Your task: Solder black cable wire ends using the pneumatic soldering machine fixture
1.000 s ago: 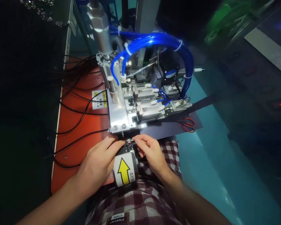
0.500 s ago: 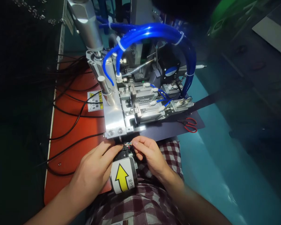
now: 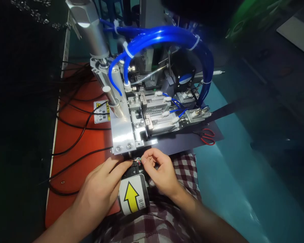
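Note:
Thin coloured wires (image 3: 137,160) span the small gap between my two hands, just in front of the metal machine (image 3: 124,133). My left hand (image 3: 103,182) is closed, its thumb and index fingertip pinching the left end of the wires. At their right end, my right hand (image 3: 160,170) pinches them between thumb and index finger, the other fingers curled. Below the wires is a black block (image 3: 130,171), and nearer to me is a white label (image 3: 125,206) with a yellow arrow. My fingertips hide the wire ends.
Blue air tubes (image 3: 164,33) arch over the machine's cylinders. Black cables (image 3: 83,130) trail across the orange-red tabletop (image 3: 73,168) on the left. Red-handled scissors (image 3: 208,136) lie on the dark plate (image 3: 177,143) at the right. A warning sticker (image 3: 100,111) is on the tabletop.
My right hand has turned, its thumb now lower and its index finger more bent over the wires. My left hand keeps its pinch. The whole view has shifted slightly.

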Motion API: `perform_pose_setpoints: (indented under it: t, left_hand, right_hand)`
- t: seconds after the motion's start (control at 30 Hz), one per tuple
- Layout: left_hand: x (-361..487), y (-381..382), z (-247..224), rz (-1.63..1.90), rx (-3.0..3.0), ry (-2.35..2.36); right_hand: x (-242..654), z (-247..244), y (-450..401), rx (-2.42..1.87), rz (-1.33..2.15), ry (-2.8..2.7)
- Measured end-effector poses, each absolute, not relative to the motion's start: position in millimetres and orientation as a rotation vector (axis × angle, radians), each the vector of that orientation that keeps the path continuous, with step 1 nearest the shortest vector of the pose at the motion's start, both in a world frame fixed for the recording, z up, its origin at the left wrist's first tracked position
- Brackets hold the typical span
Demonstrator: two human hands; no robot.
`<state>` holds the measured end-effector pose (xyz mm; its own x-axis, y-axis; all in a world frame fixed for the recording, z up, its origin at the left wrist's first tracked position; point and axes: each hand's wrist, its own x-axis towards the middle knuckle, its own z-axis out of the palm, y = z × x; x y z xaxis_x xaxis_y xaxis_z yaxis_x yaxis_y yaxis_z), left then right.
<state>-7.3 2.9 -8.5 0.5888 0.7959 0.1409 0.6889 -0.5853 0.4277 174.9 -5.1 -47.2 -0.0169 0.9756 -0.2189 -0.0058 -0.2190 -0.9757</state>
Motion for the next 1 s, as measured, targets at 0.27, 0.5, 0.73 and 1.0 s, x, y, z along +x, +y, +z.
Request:
perform_pose_setpoints:
  t: [0.27,0.5,0.73,1.0]
  left_hand:
    - [-7,3,-8,0.470,2.476,1.203]
    - [-7,3,-7,0.482,2.497,1.203]
    - [-6,4,-6,0.472,2.499,1.207]
    - [-6,3,-7,0.469,2.503,1.217]
  right_hand:
    - [177,-49,-2,-1.332,1.573,-0.949]
    - [178,-41,3,-1.296,1.672,-0.844]
    - [180,-42,5,-1.324,1.677,-0.844]
    - [181,-39,3,-1.415,1.212,-1.381]
